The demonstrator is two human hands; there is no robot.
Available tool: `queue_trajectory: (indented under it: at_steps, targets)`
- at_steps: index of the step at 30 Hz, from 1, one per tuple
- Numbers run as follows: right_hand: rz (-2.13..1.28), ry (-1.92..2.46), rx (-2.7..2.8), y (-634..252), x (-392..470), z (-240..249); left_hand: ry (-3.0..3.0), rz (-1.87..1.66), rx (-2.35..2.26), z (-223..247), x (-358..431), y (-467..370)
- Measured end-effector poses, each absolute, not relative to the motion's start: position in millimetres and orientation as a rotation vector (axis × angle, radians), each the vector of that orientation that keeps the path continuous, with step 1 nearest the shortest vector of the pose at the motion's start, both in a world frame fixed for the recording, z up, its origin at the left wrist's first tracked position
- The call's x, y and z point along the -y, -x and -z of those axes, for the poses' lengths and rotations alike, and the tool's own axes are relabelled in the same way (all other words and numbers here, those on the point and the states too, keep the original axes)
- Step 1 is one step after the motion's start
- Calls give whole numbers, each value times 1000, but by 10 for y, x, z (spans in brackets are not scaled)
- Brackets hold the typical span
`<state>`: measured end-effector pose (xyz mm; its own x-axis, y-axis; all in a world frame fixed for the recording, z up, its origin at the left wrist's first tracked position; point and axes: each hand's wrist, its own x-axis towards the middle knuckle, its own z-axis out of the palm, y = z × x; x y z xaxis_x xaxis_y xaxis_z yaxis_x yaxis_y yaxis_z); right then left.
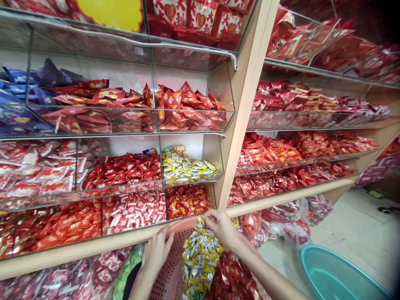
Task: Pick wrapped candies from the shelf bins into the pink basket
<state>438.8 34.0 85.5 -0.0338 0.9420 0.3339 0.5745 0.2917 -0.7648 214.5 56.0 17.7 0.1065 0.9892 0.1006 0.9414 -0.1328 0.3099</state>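
A pink perforated basket (pixel 170 260) stands against the lower shelf edge, holding yellow-and-white wrapped candies (pixel 201 258) and dark red packets (pixel 234 277). My left hand (pixel 157 249) grips the basket's rim on its left side, fingers curled over it. At the far rim, my right hand (pixel 220 225) is closed beside the top of the yellow candies; what its fingers pinch is too small to make out. Straight above the basket, a shelf compartment holds similar yellow candies (pixel 187 164), and the one below it holds red-and-yellow candies (pixel 187 201).
Glass-fronted wooden shelves (pixel 242 100) full of red, blue and white packets rise in front. Bagged candies (pixel 287 221) lie under the right shelf. A teal tub (pixel 337 271) stands on the tiled floor at right. More bags (pixel 78 277) lie at lower left.
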Motion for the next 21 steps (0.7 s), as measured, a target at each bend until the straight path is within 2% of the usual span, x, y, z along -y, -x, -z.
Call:
queue_trajectory:
  at_steps: [3,6,21]
  targets:
    - [-573,1451,1660,-4428,-466,-449,-2211,-429,-1942,-180,-559,-2144]
    - [-570,1456,1626,-4454,-555,-256,-2204,-420,-1945,-201,-549,-2147]
    - [-435,1580,1645,-4470,-545,-93,-2202,-400,-1936,-213,-549,-2148]
